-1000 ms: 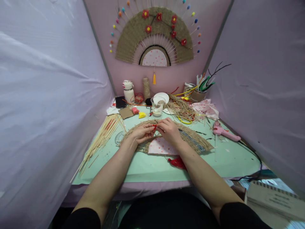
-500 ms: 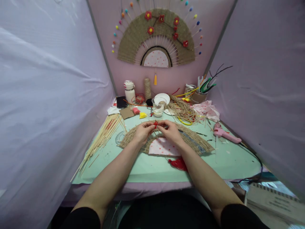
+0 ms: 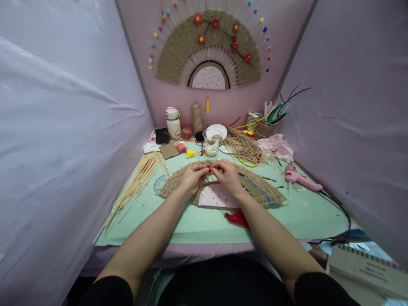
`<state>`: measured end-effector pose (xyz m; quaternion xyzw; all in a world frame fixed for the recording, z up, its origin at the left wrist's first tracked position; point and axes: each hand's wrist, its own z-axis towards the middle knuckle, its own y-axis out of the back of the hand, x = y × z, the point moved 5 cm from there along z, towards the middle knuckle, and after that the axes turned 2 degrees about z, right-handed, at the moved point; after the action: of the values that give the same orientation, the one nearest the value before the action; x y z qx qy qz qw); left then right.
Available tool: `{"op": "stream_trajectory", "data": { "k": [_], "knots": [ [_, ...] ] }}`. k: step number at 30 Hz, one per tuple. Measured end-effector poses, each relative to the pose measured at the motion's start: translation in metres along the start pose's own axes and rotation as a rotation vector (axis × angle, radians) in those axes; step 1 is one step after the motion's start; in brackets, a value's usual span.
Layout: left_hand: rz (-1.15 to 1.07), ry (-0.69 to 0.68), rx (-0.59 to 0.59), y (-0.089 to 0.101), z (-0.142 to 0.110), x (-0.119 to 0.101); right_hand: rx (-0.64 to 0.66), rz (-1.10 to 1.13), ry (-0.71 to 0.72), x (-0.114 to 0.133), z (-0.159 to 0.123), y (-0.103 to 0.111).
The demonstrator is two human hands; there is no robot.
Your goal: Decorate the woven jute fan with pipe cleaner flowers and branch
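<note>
Both my hands meet above the top middle of a woven twine fan (image 3: 178, 182) that lies on the table. Between their fingertips is a small red flower-like piece (image 3: 209, 168), mostly covered by the fingers. My left hand (image 3: 193, 177) is closed in a pinch on its left side. From the right, my right hand (image 3: 227, 174) pinches it as well. A half-round of white cloth with pink dots (image 3: 213, 195) forms the fan's lower middle. Below the fan, a red tassel (image 3: 236, 219) lies partly under my right forearm.
Thin wooden sticks (image 3: 137, 182) lie at left. A pink glue gun (image 3: 301, 178) with a cord rests at right. Behind the fan are a clear plastic cup (image 3: 211, 144), a twine bundle (image 3: 245, 145), a white bottle (image 3: 173, 123) and a twine spool (image 3: 196, 118). A finished fan (image 3: 178, 55) hangs on the wall.
The red piece has turned between my fingers and shows less than before. My fingertips have shifted slightly around it; the fan and the other things stay put.
</note>
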<state>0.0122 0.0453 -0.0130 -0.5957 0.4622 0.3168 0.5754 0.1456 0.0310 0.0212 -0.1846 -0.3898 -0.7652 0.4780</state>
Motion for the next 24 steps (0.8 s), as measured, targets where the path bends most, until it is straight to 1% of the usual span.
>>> {"op": "stream_trajectory", "data": {
  "k": [3, 7, 9, 12, 15, 18, 22, 24],
  "knots": [
    [-0.022, 0.013, -0.023, 0.001, 0.001, 0.001, 0.008, -0.094, 0.083, 0.004, -0.001, -0.001],
    [-0.021, 0.022, -0.027, 0.001, 0.000, 0.001, 0.036, -0.157, 0.136, 0.009, -0.002, -0.002],
    [-0.018, 0.016, -0.013, 0.000, 0.000, 0.000, 0.050, -0.146, 0.140, 0.009, -0.002, -0.003],
    [-0.018, -0.008, 0.007, -0.001, 0.000, -0.002, 0.064, -0.066, 0.121, 0.009, 0.000, -0.002],
    [-0.056, -0.002, 0.041, -0.001, 0.001, -0.003, 0.040, 0.063, 0.054, 0.006, 0.002, 0.003],
    [-0.124, 0.027, 0.072, -0.002, 0.002, -0.004, 0.005, 0.189, -0.056, 0.002, 0.004, 0.006],
    [-0.177, 0.038, 0.089, -0.001, 0.003, -0.004, 0.061, 0.288, -0.191, -0.005, 0.003, 0.001],
    [-0.189, 0.031, 0.095, -0.001, 0.004, -0.004, 0.065, 0.313, -0.236, -0.008, 0.002, -0.002]
  ]
}}
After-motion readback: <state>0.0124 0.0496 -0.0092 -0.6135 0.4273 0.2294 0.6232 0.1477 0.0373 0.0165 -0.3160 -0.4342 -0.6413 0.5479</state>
